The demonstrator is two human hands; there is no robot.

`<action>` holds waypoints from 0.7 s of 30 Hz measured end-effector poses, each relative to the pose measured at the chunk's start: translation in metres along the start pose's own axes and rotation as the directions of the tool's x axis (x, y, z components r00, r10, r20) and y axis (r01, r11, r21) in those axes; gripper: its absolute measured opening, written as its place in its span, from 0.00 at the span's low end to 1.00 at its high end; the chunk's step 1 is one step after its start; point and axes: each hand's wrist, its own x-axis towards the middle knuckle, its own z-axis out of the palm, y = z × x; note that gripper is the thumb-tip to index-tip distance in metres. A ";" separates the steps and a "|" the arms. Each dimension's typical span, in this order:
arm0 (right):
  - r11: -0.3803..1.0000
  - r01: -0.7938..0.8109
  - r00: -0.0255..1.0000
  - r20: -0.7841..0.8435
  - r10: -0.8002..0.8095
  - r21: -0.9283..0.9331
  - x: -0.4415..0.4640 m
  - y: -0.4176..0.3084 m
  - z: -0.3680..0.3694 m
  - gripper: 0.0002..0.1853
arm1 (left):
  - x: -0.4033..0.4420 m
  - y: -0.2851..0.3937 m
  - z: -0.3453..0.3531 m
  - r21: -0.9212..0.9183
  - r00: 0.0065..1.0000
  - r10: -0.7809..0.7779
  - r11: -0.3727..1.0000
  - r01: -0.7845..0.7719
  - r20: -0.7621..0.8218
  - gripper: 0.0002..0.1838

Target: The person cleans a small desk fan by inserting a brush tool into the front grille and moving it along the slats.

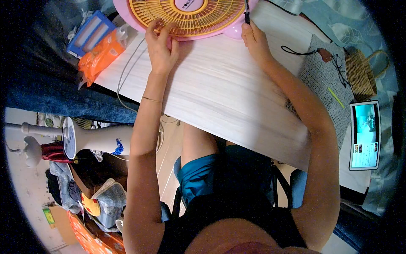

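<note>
A pink fan with a yellow grille (pixel 220 21) lies face up at the far edge of the white table (pixel 211 89), partly cut off by the top of the view. My left hand (pixel 163 48) rests at the near left rim of the fan, its fingers spread on the grille. At the fan's right side my right hand (pixel 256 42) is closed around the black handle of a screwdriver-like tool (pixel 247 17), which points away from me. The tool's far end lies at the frame's top edge over the grille's rim.
An orange plastic bag (pixel 99 57) and a blue-framed box (pixel 91 34) sit at the left. On the right are a grey woven mat (pixel 315 70), glasses (pixel 339 70), a green pen (pixel 336 97), a wicker basket (pixel 361 76) and a lit phone (pixel 365 135).
</note>
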 end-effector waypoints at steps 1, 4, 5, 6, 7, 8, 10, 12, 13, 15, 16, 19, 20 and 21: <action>1.000 0.002 1.000 0.015 -0.002 0.004 0.001 0.006 -0.001 0.15 | 0.000 -0.002 0.002 -0.033 1.000 -0.015 0.999 0.015 -0.017 0.29; 0.998 -0.043 0.992 0.119 0.048 -0.043 0.001 -0.001 -0.001 0.14 | 0.002 0.001 0.002 -0.113 0.995 -0.082 0.991 0.075 -0.050 0.30; 0.995 -0.065 0.984 0.163 0.076 -0.071 -0.001 -0.005 -0.001 0.14 | 0.002 0.003 0.001 -0.137 0.993 -0.108 0.986 0.099 -0.057 0.30; 0.993 0.008 0.979 0.202 0.017 -0.121 -0.003 -0.005 -0.001 0.14 | 0.002 0.002 0.002 -0.151 0.993 -0.118 0.982 0.111 -0.033 0.30; 0.982 0.084 0.969 0.244 -0.041 -0.167 -0.005 -0.006 -0.001 0.14 | 0.001 0.000 0.002 -0.163 0.992 -0.127 0.979 0.123 -0.010 0.31; 0.965 0.160 0.953 0.287 -0.096 -0.209 -0.006 -0.007 -0.001 0.15 | 0.000 -0.001 0.003 -0.176 0.991 -0.135 0.975 0.135 0.013 0.31; 0.966 0.131 0.950 0.307 -0.058 -0.224 -0.005 -0.009 -0.001 0.15 | -0.002 -0.003 0.004 -0.162 0.989 -0.140 0.976 0.144 0.037 0.30; 0.964 0.131 0.949 0.310 -0.055 -0.231 -0.006 -0.010 0.000 0.15 | -0.002 -0.003 0.004 -0.112 0.993 -0.116 0.987 0.119 0.030 0.30; 0.962 0.146 0.950 0.304 -0.071 -0.231 -0.006 -0.010 0.000 0.15 | -0.001 -0.003 0.003 -0.069 0.996 -0.089 0.994 0.089 0.012 0.30; 0.965 0.156 0.971 0.214 -0.110 -0.211 -0.006 -0.010 0.000 0.14 | 0.000 -0.002 0.001 0.001 0.999 -0.034 0.999 0.034 -0.007 0.29; 0.970 0.153 0.983 0.128 -0.130 -0.190 -0.006 -0.010 0.000 0.14 | 0.000 -0.001 0.001 0.028 1.000 -0.008 1.000 0.008 -0.008 0.29; 0.998 0.010 1.000 -0.012 -0.011 -0.059 -0.001 -0.007 -0.003 0.14 | 0.000 -0.001 0.003 -0.032 0.999 -0.031 0.999 0.030 -0.030 0.29; 0.998 -0.060 0.998 -0.033 0.060 -0.002 0.001 -0.004 -0.004 0.14 | 0.000 -0.001 0.004 -0.077 0.998 -0.057 0.996 0.054 -0.039 0.30; 0.999 -0.045 0.999 -0.012 0.045 0.018 0.003 0.001 -0.003 0.14 | 0.000 0.000 0.003 -0.115 0.996 -0.082 0.990 0.077 -0.033 0.30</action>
